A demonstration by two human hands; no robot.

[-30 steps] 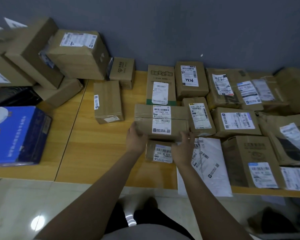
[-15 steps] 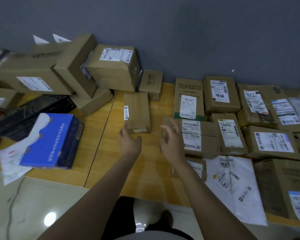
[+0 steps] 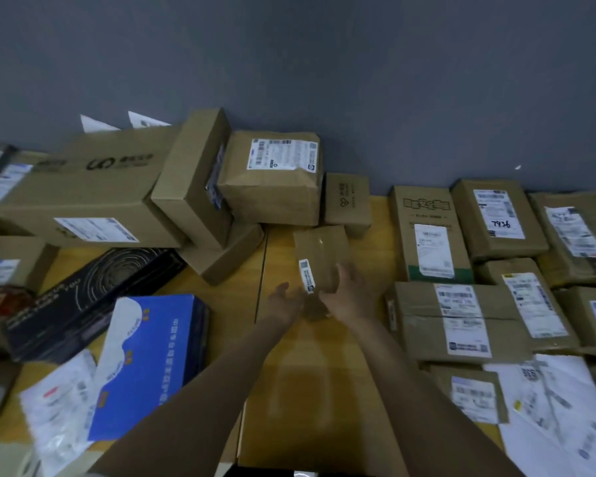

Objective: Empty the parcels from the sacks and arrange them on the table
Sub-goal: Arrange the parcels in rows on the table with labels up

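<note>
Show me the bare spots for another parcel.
Most bare table is near centre, between the blue box and the taped brown parcel. A narrow strip separates the small side-labelled box and green-edged box. Left stack and right rows are crowded.

Table (image 3: 324,390): wood, smooth, slight sheen. Small box (image 3: 324,253): matt brown cardboard; label (image 3: 306,275) white paper. Blue box (image 3: 166,356): glossy. Mailer (image 3: 558,407): white plastic, wrinkled.

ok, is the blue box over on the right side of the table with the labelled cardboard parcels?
No, the blue box lies on the left part of the table, beside the black box.
</note>
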